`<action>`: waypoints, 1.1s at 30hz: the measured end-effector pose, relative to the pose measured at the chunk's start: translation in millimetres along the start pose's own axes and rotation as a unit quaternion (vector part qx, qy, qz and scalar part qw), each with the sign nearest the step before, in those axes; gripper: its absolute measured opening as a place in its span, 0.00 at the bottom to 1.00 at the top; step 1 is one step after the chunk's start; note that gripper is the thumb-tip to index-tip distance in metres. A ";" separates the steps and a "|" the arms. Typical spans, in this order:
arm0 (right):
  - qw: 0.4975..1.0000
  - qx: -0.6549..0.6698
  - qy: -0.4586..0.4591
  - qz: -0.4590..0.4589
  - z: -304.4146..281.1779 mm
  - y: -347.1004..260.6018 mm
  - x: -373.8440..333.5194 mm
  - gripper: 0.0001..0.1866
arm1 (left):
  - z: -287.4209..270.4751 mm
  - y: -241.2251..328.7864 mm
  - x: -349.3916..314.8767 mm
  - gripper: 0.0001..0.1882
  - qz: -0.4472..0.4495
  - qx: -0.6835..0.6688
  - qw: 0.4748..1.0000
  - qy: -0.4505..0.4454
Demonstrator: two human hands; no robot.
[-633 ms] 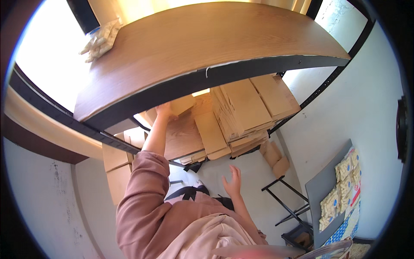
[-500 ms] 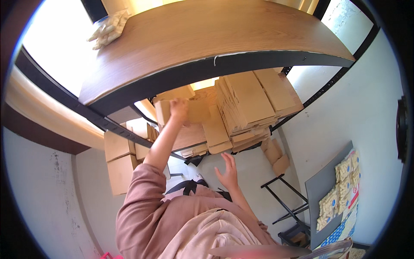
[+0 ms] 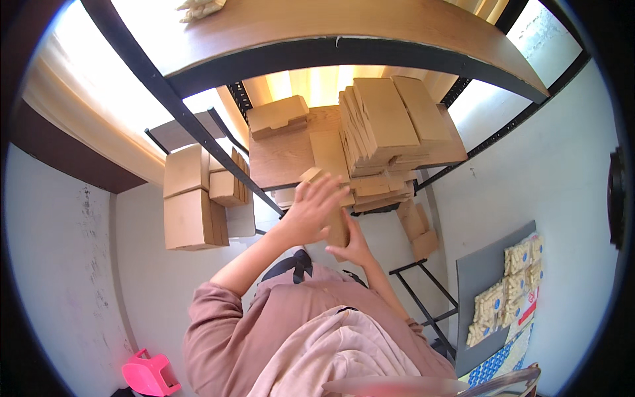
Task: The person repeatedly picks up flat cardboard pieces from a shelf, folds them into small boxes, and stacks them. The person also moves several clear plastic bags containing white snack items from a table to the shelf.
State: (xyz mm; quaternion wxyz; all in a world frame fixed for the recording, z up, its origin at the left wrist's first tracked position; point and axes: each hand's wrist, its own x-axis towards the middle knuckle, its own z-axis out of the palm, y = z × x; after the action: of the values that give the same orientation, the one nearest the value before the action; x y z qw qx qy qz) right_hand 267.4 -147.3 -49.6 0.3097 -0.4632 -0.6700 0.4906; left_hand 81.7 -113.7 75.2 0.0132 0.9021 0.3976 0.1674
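A person's two bare hands meet over one slim brown cardboard box (image 3: 338, 233) held in front of the body, just before the near edge of a wooden lower shelf (image 3: 281, 162). The right hand (image 3: 355, 245) grasps the box near its lower end, thumb on one side and fingers on the other. The left hand (image 3: 311, 215) lies over the box's upper part, its fingers stretched out, spread apart and slightly blurred; whether they press on the cardboard cannot be told.

On the lower shelf, a low pile of cartons (image 3: 278, 118) sits at the back left, and two tall stacks of flattened cartons stand side by side on the right, a wider stack (image 3: 387, 122) and a narrower stack (image 3: 423, 109); their layers are too tightly packed to count. One wooden upper shelf (image 3: 297, 30) spans the top, with pale packets (image 3: 202, 9) at its left end, cut by the frame. At left, two large boxes (image 3: 186, 215) rest one atop the other on one chair (image 3: 243, 221), smaller cartons (image 3: 226, 188) beside them. One pink plastic item (image 3: 152, 374) occupies the lower left corner.
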 end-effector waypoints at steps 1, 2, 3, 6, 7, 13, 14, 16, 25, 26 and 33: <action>0.996 0.078 0.033 -0.009 -2.9 7.1 -5.0 0.57 | 7.1 5.7 -4.8 0.50 -0.060 -0.093 0.989 0.102; 0.984 0.165 0.036 0.059 -7.1 2.0 -8.4 0.53 | 21.3 8.7 -12.9 0.50 -0.120 -0.183 0.955 0.200; 0.980 0.186 0.020 0.069 -12.5 -2.6 -12.6 0.52 | 34.6 12.8 -20.4 0.50 -0.179 -0.267 0.900 0.294; 0.969 0.234 -0.029 0.069 -24.7 -22.7 -17.8 0.50 | 66.7 29.2 -33.5 0.57 -0.309 -0.513 0.779 0.184; 0.969 0.236 -0.040 0.066 -25.2 -31.1 -19.0 0.49 | 70.9 34.2 -33.1 0.58 -0.321 -0.574 0.736 0.158; 0.954 0.279 -0.061 0.095 -38.7 -45.3 -31.8 0.41 | 75.3 47.3 -37.0 0.56 -0.272 -0.722 0.617 0.156; 0.947 0.291 -0.067 0.117 -48.3 -49.7 -35.6 0.40 | 78.3 45.7 -45.8 0.55 -0.277 -0.765 0.563 0.146; 0.940 0.308 -0.065 0.135 -68.8 -58.3 -44.9 0.35 | 87.2 40.1 -66.8 0.50 -0.281 -0.842 0.447 0.114; 0.971 0.126 -0.192 0.066 -114.4 -53.7 -67.9 0.29 | 59.3 36.5 -73.7 0.41 -0.319 -0.729 0.588 0.146; 0.970 0.146 -0.170 0.099 -117.9 -50.5 -67.9 0.27 | 61.9 31.8 -77.6 0.41 -0.277 -0.765 0.555 0.173; 0.977 0.112 -0.158 0.092 -167.1 -59.1 -42.8 0.22 | 38.3 -8.6 -73.8 0.18 -0.226 -0.814 0.521 0.125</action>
State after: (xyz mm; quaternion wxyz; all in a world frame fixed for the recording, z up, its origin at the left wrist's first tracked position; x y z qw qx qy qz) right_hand 410.2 -130.2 62.5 0.2032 -0.4016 -0.6061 0.6558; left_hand 41.2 -156.9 16.2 0.7289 0.3485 0.2764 0.5204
